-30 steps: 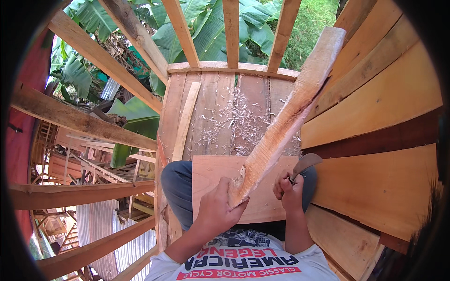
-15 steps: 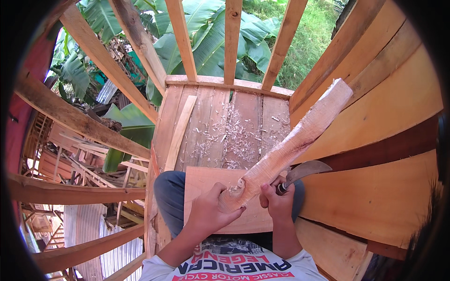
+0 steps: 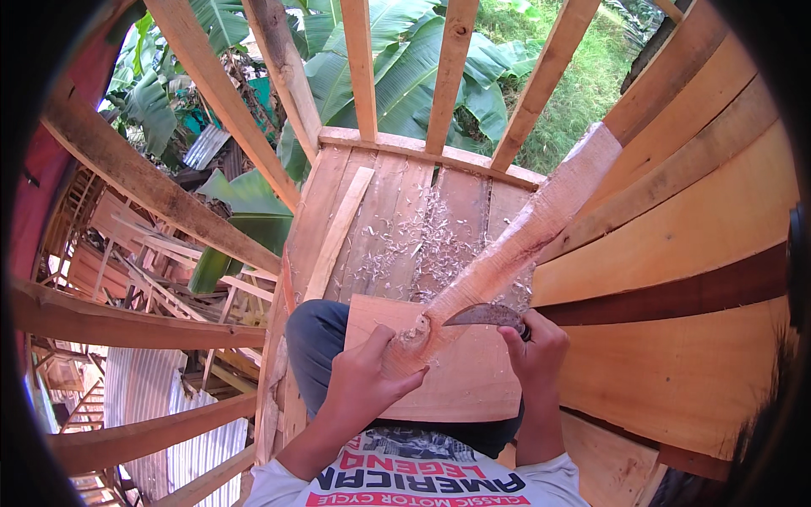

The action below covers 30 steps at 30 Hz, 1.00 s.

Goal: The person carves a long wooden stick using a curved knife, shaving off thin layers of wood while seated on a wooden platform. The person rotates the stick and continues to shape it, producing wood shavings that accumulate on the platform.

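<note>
1. The left hand (image 3: 365, 384) is clamped round the near end of the stick (image 3: 517, 241), thumb on 1 edge and fingers on the other. The right hand (image 3: 537, 351) is closed round the handle of the knife (image 3: 488, 315).
2. The stick slants above the board (image 3: 460, 389) on the person's lap, its far end pointing up and right past the shavings (image 3: 431, 245) on the floor (image 3: 384, 194).
3. The blade overlaps the stick just beyond the left hand; whether its edge touches the wood, I cannot tell.
4. The main risk, I judge, is a cut to the left hand: the blade tip lies near it, and a slip on the rough knot (image 3: 421, 324) could send the edge that way.
5. The stick could also twist or dip under pressure, because only 1 end is gripped and most of its length hangs free.
6. A hard push might open the dark streak (image 3: 532, 245) along its right edge, if that is a crack.
7. The board could slide, as it seems only to rest across the legs (image 3: 317, 346).
8. The stick is long, thick and pale, pinkish tan along its face, slightly bent, with rough edges, a ragged hollow beside the knot and a blunt, lighter far end.
</note>
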Each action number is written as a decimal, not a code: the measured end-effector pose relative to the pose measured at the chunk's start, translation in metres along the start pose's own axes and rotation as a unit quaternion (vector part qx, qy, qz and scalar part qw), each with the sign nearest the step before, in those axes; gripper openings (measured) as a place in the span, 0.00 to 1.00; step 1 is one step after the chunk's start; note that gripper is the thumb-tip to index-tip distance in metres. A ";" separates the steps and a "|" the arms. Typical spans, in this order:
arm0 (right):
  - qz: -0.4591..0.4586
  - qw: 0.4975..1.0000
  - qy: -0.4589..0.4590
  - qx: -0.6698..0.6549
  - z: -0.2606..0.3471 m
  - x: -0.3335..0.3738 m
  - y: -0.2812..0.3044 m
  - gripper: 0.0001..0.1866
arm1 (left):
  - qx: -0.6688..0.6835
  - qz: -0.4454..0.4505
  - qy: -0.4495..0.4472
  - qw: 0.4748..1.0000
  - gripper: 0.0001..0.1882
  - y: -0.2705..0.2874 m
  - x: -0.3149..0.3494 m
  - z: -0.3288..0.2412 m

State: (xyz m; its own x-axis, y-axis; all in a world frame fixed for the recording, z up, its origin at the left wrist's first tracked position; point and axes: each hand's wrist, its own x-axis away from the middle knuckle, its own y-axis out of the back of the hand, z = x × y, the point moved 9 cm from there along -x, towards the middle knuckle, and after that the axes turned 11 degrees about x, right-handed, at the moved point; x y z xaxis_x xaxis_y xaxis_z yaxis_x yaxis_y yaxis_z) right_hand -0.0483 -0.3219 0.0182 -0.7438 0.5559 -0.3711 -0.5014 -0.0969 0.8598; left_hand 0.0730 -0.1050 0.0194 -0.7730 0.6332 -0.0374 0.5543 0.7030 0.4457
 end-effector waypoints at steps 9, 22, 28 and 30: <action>-0.047 0.997 0.022 0.058 0.004 -0.017 0.010 0.34 | 0.000 -0.004 0.008 1.000 0.26 0.002 0.007 0.003; -0.037 0.995 0.072 0.051 0.031 -0.025 -0.030 0.36 | 0.002 -0.031 0.078 0.996 0.26 0.027 0.026 0.028; -0.049 0.992 0.092 0.070 0.032 -0.029 -0.031 0.36 | 0.013 -0.019 0.104 0.994 0.26 0.026 0.028 0.032; -0.052 0.991 0.095 0.074 0.030 -0.030 -0.030 0.36 | -0.002 -0.012 0.111 0.994 0.27 0.025 0.031 0.034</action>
State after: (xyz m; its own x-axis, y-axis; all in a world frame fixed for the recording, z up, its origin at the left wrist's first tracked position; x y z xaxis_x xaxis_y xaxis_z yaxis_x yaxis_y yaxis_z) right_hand 0.0023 -0.3107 0.0143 -0.7681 0.3900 -0.5078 -0.5203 0.0821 0.8500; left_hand 0.0733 -0.0573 -0.0009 -0.8357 0.5286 0.1492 0.5332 0.7157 0.4511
